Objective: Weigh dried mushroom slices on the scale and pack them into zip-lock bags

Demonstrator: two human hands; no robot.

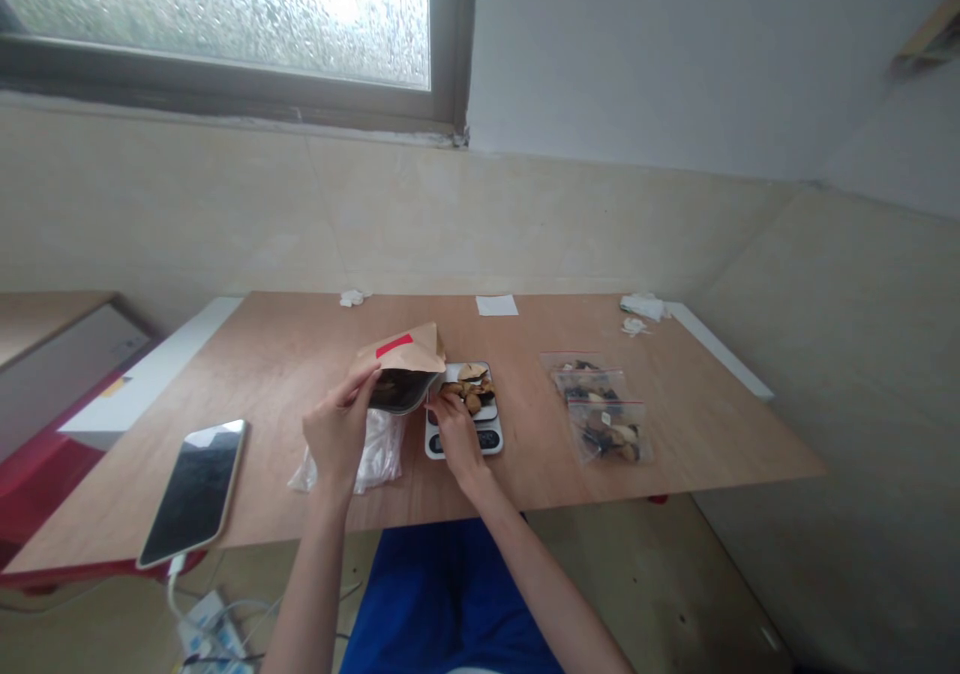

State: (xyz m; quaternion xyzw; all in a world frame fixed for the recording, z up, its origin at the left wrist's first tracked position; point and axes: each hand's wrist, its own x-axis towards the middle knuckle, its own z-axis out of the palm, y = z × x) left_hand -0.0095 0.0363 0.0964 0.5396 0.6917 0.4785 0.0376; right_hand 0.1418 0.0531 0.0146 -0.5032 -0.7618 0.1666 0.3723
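My left hand (336, 439) grips a brown paper bag (420, 349) with a red label, tilted so its dark open mouth faces me. Left of the scale, the bag hangs above a bunch of clear plastic bags (379, 449). My right hand (459, 436) reaches between the bag's mouth and a white digital scale (435, 444). Its fingers are drawn together at the bag's right edge; what they hold, if anything, is hidden. Dried brown pieces (474, 396), like dried mushrooms, are heaped on the scale.
Several clear zip bags (611, 434) of dried pieces overlap on the right. A phone or tablet (196, 494) on a white cable lies at the left edge. White paper (496, 305) and crumpled tissues (643, 306) lie at the back of the wooden table (712, 434), near the wall.
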